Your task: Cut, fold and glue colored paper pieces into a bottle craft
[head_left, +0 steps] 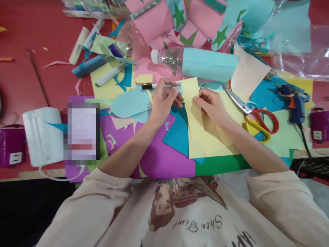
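A pale yellow paper strip (193,113) stands lengthwise in the middle of the view, its lower end over other yellow sheets. My right hand (209,103) pinches its right edge between thumb and fingers. To the left of the strip is my left hand (168,96), its fingers curled with thumb and index finger close together; whatever they may hold is too small to tell. A white marker with a black end (149,86) lies behind my left hand. Scissors with red and yellow handles (248,110) rest to the right of my right hand, blades partly apart.
Behind the hands lies a bottle wrapped in light blue paper (209,65), with pink pieces bearing green stars (154,24) beyond. A glue gun (296,106) sits at right. Purple paper (169,161), a white case (42,137) and a pixelated device (83,132) are at left.
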`<state>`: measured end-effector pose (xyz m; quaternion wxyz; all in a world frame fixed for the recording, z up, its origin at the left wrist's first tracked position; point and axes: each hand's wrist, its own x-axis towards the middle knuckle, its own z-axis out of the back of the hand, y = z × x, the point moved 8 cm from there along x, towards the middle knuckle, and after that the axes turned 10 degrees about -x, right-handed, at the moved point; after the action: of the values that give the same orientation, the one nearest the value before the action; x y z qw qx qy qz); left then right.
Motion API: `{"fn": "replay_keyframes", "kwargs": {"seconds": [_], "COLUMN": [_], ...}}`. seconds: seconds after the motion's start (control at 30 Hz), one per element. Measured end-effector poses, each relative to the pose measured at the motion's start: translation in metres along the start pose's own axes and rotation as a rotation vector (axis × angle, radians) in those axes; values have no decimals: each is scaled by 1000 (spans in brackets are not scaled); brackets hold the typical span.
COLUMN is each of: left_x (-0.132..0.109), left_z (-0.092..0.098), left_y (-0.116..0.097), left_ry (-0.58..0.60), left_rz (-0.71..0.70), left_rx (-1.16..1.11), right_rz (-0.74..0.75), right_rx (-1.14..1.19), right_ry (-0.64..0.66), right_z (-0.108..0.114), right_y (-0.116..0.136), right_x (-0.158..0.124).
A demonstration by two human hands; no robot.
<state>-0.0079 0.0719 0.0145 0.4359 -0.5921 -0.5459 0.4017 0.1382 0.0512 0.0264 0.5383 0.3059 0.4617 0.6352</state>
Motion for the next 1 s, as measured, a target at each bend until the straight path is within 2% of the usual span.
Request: {"fn": "replay_keyframes", "kwargs": {"seconds": [0.2,0.33,0.8,1.0], "left_x": [5,3,2,-1], "left_z": [11,12,11,17], "left_y": [-3,-4,-3,-6], "left_ry": [-75,-52,-6,-47], "left_rz": [-50,-56,-94,-128], "left_rx": [5,69,27,48], "right_rz": [13,-4,-26,-37], "right_rx": [216,273,306,307], "right_ry": [-65,-74,-96,-95], "right_z": [3,4,7,7], "right_y": [-11,-12,-16,-18], "right_x": [-1,-1,0,1]}}
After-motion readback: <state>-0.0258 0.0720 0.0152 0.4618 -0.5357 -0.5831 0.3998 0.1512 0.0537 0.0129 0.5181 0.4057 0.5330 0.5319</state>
